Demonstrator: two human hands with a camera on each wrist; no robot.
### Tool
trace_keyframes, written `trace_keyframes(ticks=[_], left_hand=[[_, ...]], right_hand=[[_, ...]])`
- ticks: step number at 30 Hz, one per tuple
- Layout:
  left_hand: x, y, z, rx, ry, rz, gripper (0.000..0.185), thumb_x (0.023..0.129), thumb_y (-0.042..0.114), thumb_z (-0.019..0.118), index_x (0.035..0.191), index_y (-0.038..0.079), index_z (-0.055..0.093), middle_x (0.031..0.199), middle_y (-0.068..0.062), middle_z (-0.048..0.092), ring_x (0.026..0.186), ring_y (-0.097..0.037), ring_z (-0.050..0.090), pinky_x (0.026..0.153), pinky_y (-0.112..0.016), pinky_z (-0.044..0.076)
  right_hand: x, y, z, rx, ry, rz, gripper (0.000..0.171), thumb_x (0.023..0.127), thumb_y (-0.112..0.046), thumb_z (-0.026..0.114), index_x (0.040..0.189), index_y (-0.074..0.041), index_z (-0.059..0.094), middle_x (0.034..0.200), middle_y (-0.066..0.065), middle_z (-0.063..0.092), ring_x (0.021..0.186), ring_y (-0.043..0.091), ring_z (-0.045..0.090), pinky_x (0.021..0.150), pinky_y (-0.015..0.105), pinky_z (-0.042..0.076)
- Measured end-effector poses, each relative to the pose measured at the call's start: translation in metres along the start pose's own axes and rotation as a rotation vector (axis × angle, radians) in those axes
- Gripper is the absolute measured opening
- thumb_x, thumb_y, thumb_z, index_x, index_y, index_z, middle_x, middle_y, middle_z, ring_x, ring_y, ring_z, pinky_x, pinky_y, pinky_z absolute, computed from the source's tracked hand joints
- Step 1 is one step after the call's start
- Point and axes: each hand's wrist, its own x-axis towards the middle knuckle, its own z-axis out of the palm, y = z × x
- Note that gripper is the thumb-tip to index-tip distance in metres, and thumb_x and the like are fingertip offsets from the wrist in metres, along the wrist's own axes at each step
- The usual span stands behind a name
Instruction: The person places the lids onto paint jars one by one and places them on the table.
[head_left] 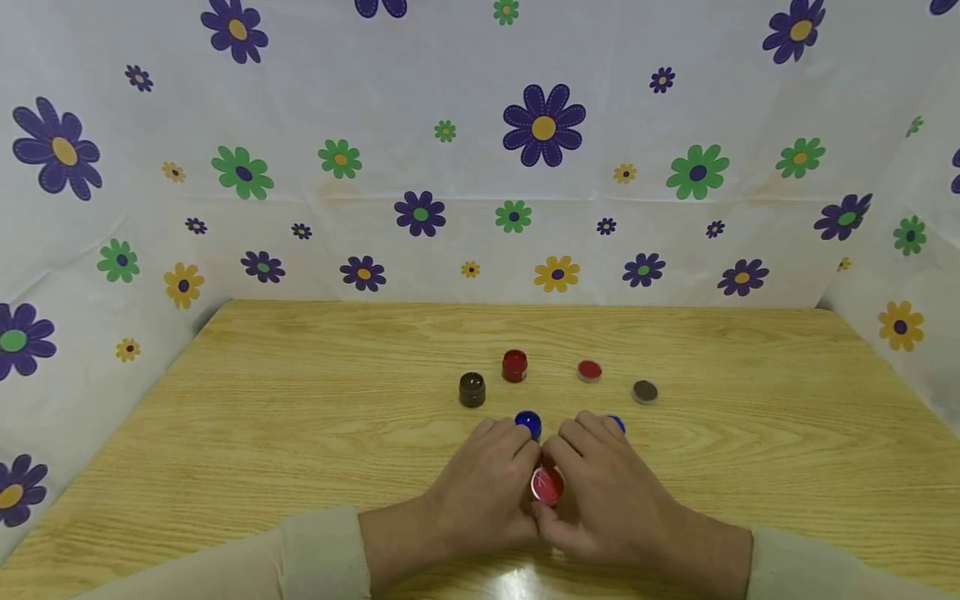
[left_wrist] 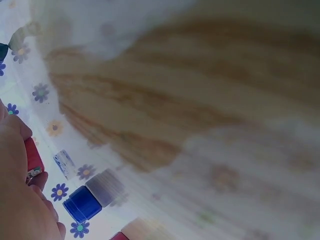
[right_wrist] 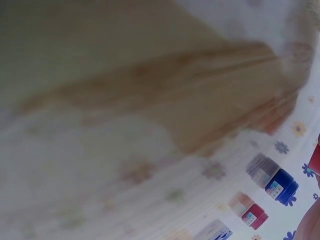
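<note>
Close to the table's front, my left hand (head_left: 480, 492) and right hand (head_left: 618, 496) meet around a small paint jar with a red top (head_left: 547, 485). Fingers of both hands curl round it, and the right thumb lies at its near side. In the left wrist view, part of the red jar (left_wrist: 33, 157) shows between the fingers. Just beyond the left fingers stands a jar of blue paint (head_left: 528, 423) with no lid on it. A blue lid (head_left: 617, 423) peeks out behind the right knuckles, mostly hidden.
Farther back on the wooden table (head_left: 300, 400) stand an uncapped brown paint jar (head_left: 472, 390) and an uncapped red one (head_left: 514, 367). To their right lie a red lid (head_left: 589, 371) and a brown lid (head_left: 645, 392). A flowered cloth (head_left: 465, 167) hangs behind the table.
</note>
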Motion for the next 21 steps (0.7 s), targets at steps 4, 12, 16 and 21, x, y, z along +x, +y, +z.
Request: trace_keyframes(ticks=[4,12,16,21], left_hand=[[0.0,-0.0005,-0.0008,-0.007,-0.016,-0.005,0.041,0.073,0.053,0.075,0.081,0.015,0.06,0.076,0.008,0.05,0.073,-0.009,0.043,0.069,-0.022,0.033],[0.0008,-0.0001,-0.0027,-0.019,-0.064,-0.002,0.04,0.077,0.054,0.074,0.081,0.016,0.06,0.076,0.008,0.051,0.074,-0.01,0.043,0.07,-0.022,0.033],[0.0008,0.0001,-0.0025,-0.024,-0.067,0.009,0.041,0.078,0.055,0.074,0.081,0.017,0.06,0.076,0.008,0.051,0.073,-0.01,0.043,0.07,-0.022,0.033],[0.0,-0.0002,-0.0019,-0.027,-0.055,0.022,0.043,0.077,0.057,0.074,0.081,0.016,0.061,0.077,0.008,0.052,0.073,-0.01,0.043,0.07,-0.022,0.033]], right_hand=[[0.0004,-0.0001,-0.0002,-0.001,0.004,-0.002,0.03,0.074,-0.043,0.07,0.086,-0.019,0.056,0.079,-0.012,0.04,0.077,0.008,0.035,0.073,0.026,0.03],[0.0009,-0.0005,0.0014,-0.024,0.03,-0.011,0.031,0.074,-0.044,0.07,0.078,-0.02,0.052,0.076,-0.011,0.038,0.076,0.009,0.035,0.072,0.026,0.032],[0.0014,-0.0004,0.0017,-0.04,0.019,0.002,0.032,0.075,-0.047,0.071,0.079,-0.019,0.055,0.075,-0.011,0.039,0.075,0.009,0.035,0.072,0.026,0.033],[0.0013,-0.0005,0.0021,-0.045,0.013,0.015,0.033,0.075,-0.048,0.072,0.081,-0.019,0.058,0.076,-0.011,0.042,0.075,0.009,0.036,0.074,0.028,0.036]])
